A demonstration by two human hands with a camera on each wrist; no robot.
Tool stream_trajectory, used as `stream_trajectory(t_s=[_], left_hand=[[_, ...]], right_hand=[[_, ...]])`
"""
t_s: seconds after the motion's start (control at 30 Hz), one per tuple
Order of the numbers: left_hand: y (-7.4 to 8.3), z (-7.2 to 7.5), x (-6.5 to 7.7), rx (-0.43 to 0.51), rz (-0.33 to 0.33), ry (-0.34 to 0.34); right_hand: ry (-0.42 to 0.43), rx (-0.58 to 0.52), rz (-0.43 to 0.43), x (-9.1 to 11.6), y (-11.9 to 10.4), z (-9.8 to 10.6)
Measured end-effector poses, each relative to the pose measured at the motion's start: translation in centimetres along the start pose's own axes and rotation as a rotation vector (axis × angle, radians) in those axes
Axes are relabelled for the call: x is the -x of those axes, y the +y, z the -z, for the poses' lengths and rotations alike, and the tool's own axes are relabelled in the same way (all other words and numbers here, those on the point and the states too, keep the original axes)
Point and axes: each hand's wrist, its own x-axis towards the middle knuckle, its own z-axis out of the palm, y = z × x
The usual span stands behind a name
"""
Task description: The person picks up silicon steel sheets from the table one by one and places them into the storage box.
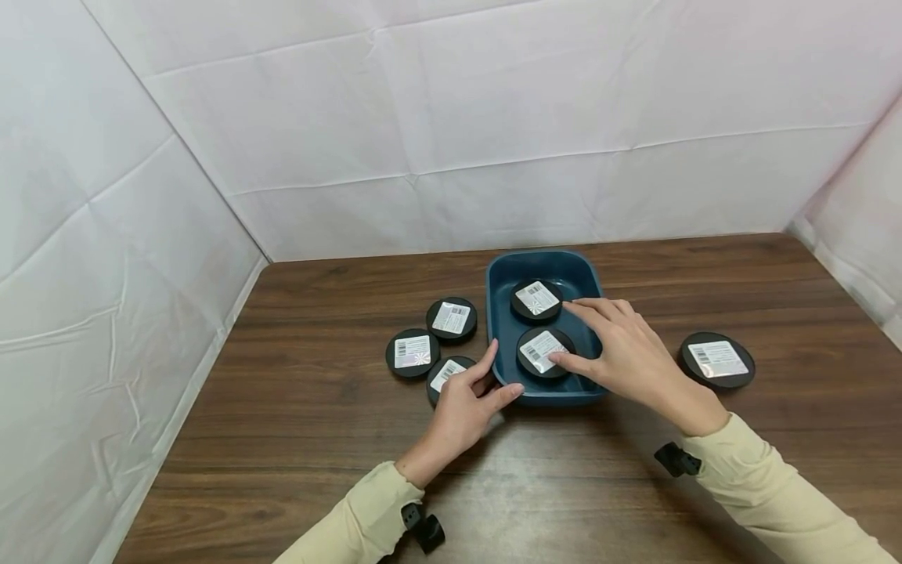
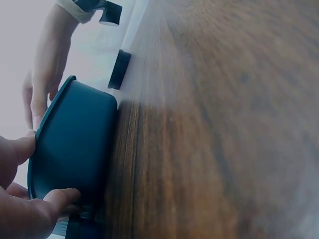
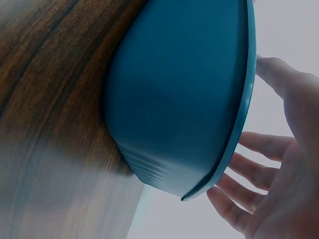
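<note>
Here's the near flat, round black disc with a white printed label, lying in the near half of the deep blue, round-cornered plastic tray, with a matching far disc just beyond it. And this is where the action is: the step in hand looks like placing or picking up that near disc, though which one this moment alone can't settle. The next move, I'd judge, calls for either a clean lift of the fingers over the rim or a firmer pinch on the disc's sides.

Look at the right hand! It comes over the tray's right side, thumb at the near disc's label, fingers spread and fairly straight, index tip beside the far disc. No clear pinch; whether the thumb truly touches, I can't tell. The left hand holds the near-left corner, thumb at the front rim, fingers against the wall, seemingly bracing it.

Further out, three more labelled black discs cluster left of the tray, and a lone disc sits well apart on the right, all on a brown wood-grain tabletop.
</note>
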Motion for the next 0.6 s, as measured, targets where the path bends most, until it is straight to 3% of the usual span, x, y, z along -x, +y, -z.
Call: stream_trajectory(t_s=[0.6], left_hand=[[0.11,0.03,0.06,0.0,-0.01,0.0]], right_hand=[[0.018,-0.016,-0.034,0.74,0.32,0.19]])
